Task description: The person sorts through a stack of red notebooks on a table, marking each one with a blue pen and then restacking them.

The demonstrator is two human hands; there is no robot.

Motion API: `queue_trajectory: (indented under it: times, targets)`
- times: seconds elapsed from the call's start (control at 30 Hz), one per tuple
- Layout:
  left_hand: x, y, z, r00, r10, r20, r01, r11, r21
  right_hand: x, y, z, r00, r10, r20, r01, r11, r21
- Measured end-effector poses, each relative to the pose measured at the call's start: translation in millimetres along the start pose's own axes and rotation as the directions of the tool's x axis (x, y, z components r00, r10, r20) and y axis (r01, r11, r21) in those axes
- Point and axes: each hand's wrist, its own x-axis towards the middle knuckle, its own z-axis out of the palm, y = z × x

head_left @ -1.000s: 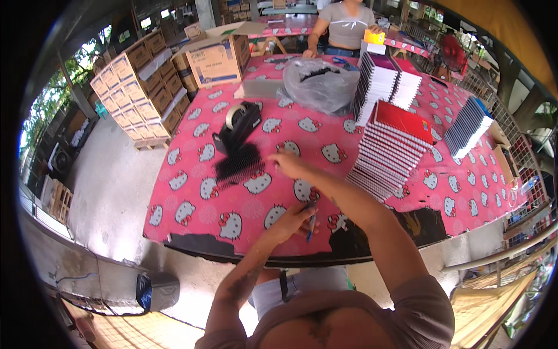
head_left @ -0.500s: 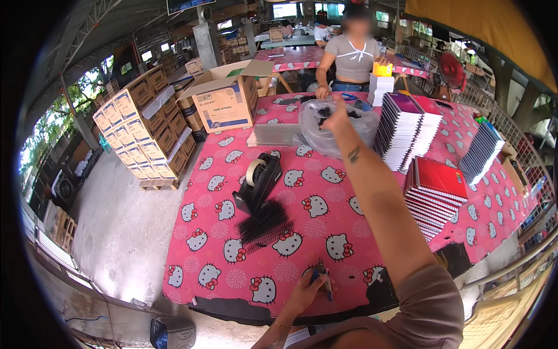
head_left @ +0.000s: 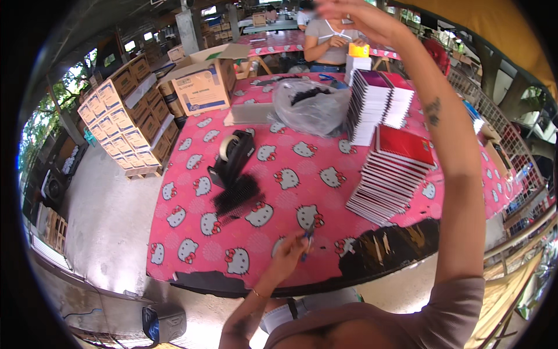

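My left hand [head_left: 289, 254], low over the near part of the table, is closed around blue-handled pliers [head_left: 308, 237], whose jaws point away from me. My right arm reaches up along the right side, and my right hand [head_left: 366, 20] is raised high at the top of the view. Its fingers are stretched out, somewhat blurred, and nothing shows in them. A pile of black binding coils [head_left: 237, 196] lies beside a black tape dispenser [head_left: 235, 156]. Farther back sits a clear plastic bag [head_left: 311, 113] with black coils inside. Red spiral notebooks [head_left: 395, 174] are stacked on the right.
The table has a pink patterned cover [head_left: 285, 203], torn at its near edge. Taller notebook stacks [head_left: 372, 107], a flat clear sheet pile [head_left: 251, 114] and an open carton [head_left: 200, 87] stand behind. Boxes on a pallet [head_left: 125, 119] are at left. A co-worker [head_left: 328, 43] stands across the table.
My right hand has left the plastic bag and swung upward. The view has shifted, and my left hand still holds the pliers. The co-worker's hands have come together near the chest.
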Motion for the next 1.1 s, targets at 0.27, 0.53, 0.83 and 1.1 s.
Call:
queue_trajectory:
  times: [0.27,0.53,0.83,1.1]
  targets:
    - [54.8,74.5,111.0,0.972,0.220,0.082,-0.210,0.971,-0.113,-199.4,-9.8,11.6,0.853,0.275,0.443,-0.040,0.882,-0.470]
    - [85.8,83.0,152.6,0.955,0.291,0.055,-0.263,0.920,-0.292,-238.4,30.0,24.5,0.907,0.160,0.390,0.041,0.888,-0.458]
    - [87.1,83.5,156.8,0.851,0.512,-0.113,-0.496,0.856,0.144,-242.4,41.5,27.0,0.929,0.127,0.348,0.060,0.876,-0.479]
    - [84.2,81.8,141.5,0.945,0.321,-0.062,-0.327,0.932,-0.157,-242.5,32.5,31.2,0.944,0.159,0.289,0.029,0.834,-0.551]
